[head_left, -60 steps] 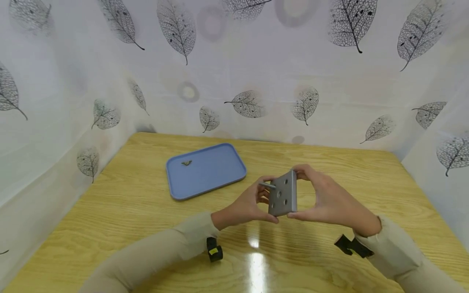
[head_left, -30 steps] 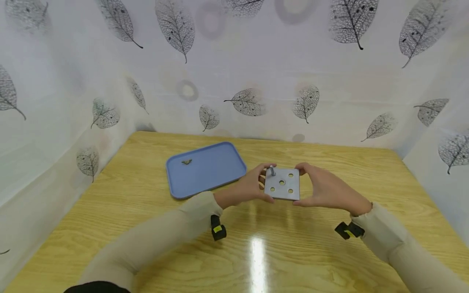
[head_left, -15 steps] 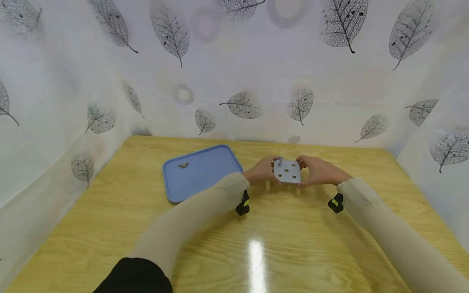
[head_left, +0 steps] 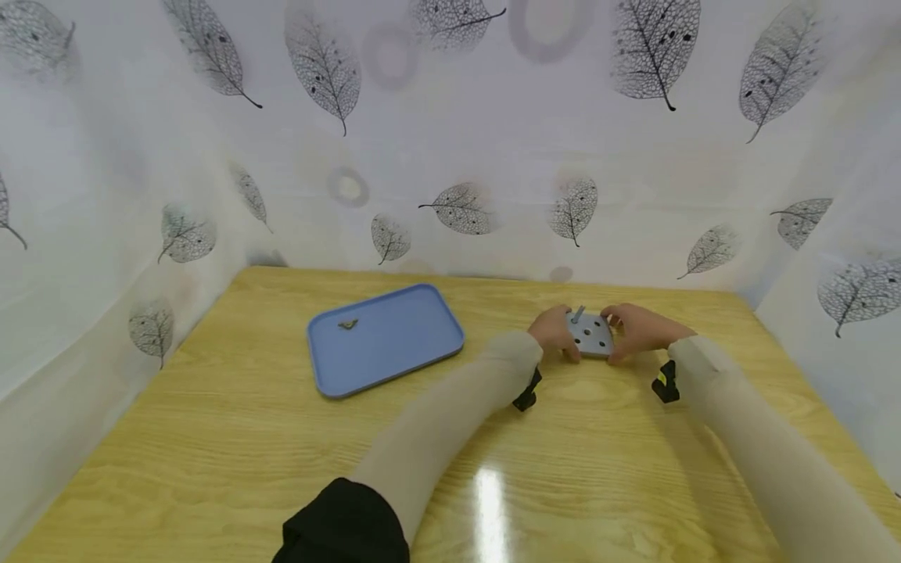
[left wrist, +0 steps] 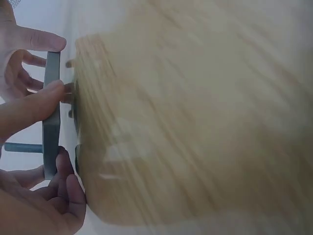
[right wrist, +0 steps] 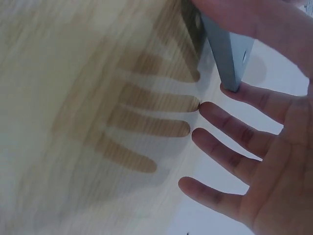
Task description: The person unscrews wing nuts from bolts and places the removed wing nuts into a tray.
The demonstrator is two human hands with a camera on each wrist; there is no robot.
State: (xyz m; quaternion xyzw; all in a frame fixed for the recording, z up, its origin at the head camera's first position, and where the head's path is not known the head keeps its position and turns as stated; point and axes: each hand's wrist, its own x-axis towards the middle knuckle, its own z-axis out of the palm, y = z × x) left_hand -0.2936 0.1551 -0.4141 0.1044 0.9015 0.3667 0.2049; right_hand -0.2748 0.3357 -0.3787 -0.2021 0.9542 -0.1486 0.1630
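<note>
A square grey metal plate [head_left: 590, 335] with several round holes lies level, low over the table at the right of the head view. A bolt [head_left: 578, 314] sticks up from its far left corner; the left wrist view shows the threaded shank [left wrist: 24, 147]. My left hand [head_left: 554, 332] grips the plate's left side, thumb on the near edge and curled fingers at the far edge. With thumb and forefinger my right hand [head_left: 640, 328] pinches the right side; its other fingers [right wrist: 230, 154] are spread. A thin gap shows between plate and tabletop in the left wrist view.
A blue tray [head_left: 383, 367] lies on the wooden table [head_left: 232, 438], left of the hands. In it sits a small brass-coloured wing nut [head_left: 348, 324]. A white leaf-print curtain [head_left: 507, 141] borders the table at the back and sides.
Both hands have carried the plate away from me, to the right and down towards the table. The plate has turned from steeply tilted to level, its bolt pointing up. The tray stays put.
</note>
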